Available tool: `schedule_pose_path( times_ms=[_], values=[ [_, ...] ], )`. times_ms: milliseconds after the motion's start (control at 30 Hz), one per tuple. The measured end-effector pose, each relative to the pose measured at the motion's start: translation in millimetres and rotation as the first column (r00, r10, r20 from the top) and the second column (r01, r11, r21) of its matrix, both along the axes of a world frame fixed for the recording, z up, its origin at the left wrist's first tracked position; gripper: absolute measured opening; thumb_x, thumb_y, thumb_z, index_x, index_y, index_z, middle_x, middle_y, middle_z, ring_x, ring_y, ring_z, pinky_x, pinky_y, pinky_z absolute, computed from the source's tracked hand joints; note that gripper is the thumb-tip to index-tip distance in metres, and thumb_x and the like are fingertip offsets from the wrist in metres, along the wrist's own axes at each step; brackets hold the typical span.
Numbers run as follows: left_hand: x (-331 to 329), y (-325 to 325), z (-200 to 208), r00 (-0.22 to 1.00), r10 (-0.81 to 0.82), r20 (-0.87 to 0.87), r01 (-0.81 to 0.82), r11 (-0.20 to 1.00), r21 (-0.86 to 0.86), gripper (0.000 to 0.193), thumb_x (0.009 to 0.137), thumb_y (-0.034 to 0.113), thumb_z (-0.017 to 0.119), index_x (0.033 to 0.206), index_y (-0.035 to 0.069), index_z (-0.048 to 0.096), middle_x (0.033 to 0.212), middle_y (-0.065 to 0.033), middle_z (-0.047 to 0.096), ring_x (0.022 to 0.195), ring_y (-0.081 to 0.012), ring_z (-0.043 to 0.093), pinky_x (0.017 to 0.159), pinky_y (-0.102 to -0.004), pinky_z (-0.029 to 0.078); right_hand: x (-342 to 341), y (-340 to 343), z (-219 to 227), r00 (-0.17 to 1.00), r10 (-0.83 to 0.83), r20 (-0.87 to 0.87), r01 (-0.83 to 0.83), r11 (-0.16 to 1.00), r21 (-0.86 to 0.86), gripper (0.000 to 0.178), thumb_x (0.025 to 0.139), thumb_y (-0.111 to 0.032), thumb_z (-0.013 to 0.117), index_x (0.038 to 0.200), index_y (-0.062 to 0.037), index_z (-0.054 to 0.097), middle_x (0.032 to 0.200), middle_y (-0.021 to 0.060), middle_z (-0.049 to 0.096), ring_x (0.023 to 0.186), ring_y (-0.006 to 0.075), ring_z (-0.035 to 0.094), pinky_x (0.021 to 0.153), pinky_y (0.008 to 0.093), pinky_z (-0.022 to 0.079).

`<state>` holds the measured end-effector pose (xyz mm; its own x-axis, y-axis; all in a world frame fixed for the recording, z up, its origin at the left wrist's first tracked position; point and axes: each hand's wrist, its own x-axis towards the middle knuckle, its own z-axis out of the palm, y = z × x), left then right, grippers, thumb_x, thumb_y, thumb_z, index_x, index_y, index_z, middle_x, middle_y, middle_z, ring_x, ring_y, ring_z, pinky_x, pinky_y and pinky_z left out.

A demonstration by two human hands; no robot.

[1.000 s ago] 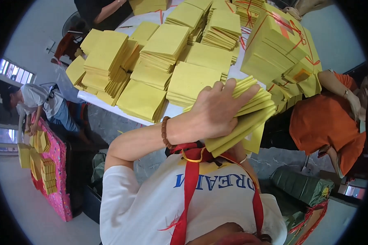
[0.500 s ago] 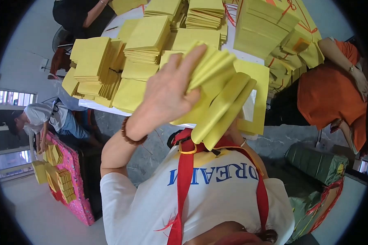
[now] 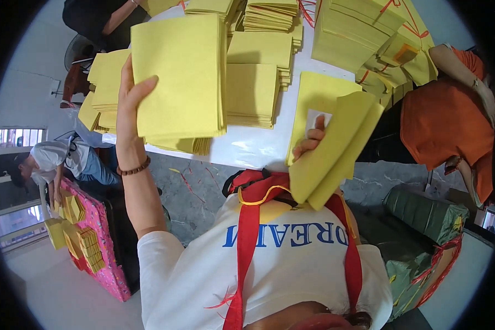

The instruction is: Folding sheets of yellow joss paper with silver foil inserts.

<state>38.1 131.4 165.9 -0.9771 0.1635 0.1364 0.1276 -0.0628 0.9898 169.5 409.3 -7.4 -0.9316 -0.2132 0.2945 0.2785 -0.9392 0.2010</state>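
Observation:
My left hand [image 3: 133, 102] grips the left edge of a squared stack of yellow paper pieces [image 3: 179, 77], thumb on top. The stack is above the table's left part and hides some piles behind it. My right hand [image 3: 312, 140] holds several bent yellow sheets [image 3: 335, 148] near the table's front edge. Its fingertips show at their left side, and the rest of the hand is hidden. Behind those fingers is a yellow sheet [image 3: 313, 91] with a white patch. Between my hands lies a low pile of yellow pieces [image 3: 251, 91].
More yellow piles [image 3: 269, 16] cover the white table [image 3: 253, 146], with a tall block [image 3: 357, 38] at the back right. A person in orange [image 3: 440, 126] is at the right; another person [image 3: 74, 154] works at a pink-covered table [image 3: 107, 242] at the left. Green wrapped bundles [image 3: 423, 220] stand lower right.
My left hand has moved left with its paper, which was fanned and is now squared. The sheets in my right hand have shifted right, and its fingertips now show.

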Motion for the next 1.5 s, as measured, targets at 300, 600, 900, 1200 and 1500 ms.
schedule_pose_path(
  times_ms=[300, 600, 900, 1200, 1500],
  values=[
    [-71.5, 78.1, -65.9, 0.918, -0.23, 0.322, 0.128, 0.942, 0.309, 0.068, 0.081, 0.005, 0.058, 0.141, 0.006, 0.025, 0.13, -0.0133, 0.046, 0.114, -0.0236, 0.051, 0.092, -0.0338, 0.047, 8.6, 18.6, 33.5, 0.962, -0.188, 0.197, 0.138, 0.96, 0.243, 0.038, 0.094, -0.022, 0.047, 0.13, -0.0125, 0.041, 0.097, 0.0014, 0.056, 0.085, 0.0168, 0.058, 0.083, 0.0384, 0.047],
    [-147.2, 93.9, -144.2, 0.816, -0.353, 0.458, 0.256, 0.931, 0.261, 0.071, 0.079, 0.008, 0.06, 0.141, 0.007, 0.026, 0.129, -0.0127, 0.047, 0.113, -0.0239, 0.052, 0.088, -0.0369, 0.049, 8.6, 21.9, 24.1, 0.855, -0.284, 0.434, 0.111, 0.917, 0.382, 0.031, 0.094, -0.026, 0.048, 0.118, -0.008, 0.053, 0.09, 0.0035, 0.062, 0.074, 0.0166, 0.062, 0.072, 0.0356, 0.049],
    [-162.0, 94.1, -150.2, 0.774, -0.361, 0.52, 0.339, 0.93, 0.141, 0.065, 0.084, 0.017, 0.055, 0.141, 0.007, 0.024, 0.132, -0.0145, 0.045, 0.118, -0.0253, 0.048, 0.092, -0.038, 0.046, -19.5, 32.9, 15.5, 0.937, -0.292, 0.192, 0.187, 0.883, 0.431, 0.037, 0.094, -0.028, 0.047, 0.124, -0.0058, 0.05, 0.12, 0.0095, 0.057, 0.11, 0.0247, 0.054, 0.096, 0.0418, 0.043],
    [-162.6, 97.9, -139.3, 0.864, -0.26, 0.432, 0.323, 0.943, -0.077, 0.079, 0.085, 0.018, 0.061, 0.145, 0.003, 0.012, 0.138, -0.0174, 0.039, 0.12, -0.0242, 0.046, 0.096, -0.0346, 0.042, -11.4, 60.1, 34.6, 0.895, -0.395, 0.208, 0.244, 0.823, 0.513, 0.035, 0.095, -0.027, 0.043, 0.122, -0.0062, 0.049, 0.113, 0.0102, 0.059, 0.088, 0.022, 0.057, 0.076, 0.0405, 0.047],
    [-130.9, 118.4, -86.7, 0.964, -0.198, -0.18, -0.028, 0.596, -0.803, 0.071, 0.085, 0.031, 0.06, 0.142, 0.006, 0.027, 0.141, -0.0187, 0.036, 0.127, -0.0306, 0.039, 0.101, -0.036, 0.036, 4.6, 95.7, 32.9, 0.867, -0.496, 0.051, 0.382, 0.726, 0.572, 0.043, 0.098, -0.032, 0.037, 0.13, -0.0049, 0.044, 0.127, 0.0087, 0.053, 0.115, 0.0231, 0.051, 0.099, 0.0392, 0.039]
  ],
)
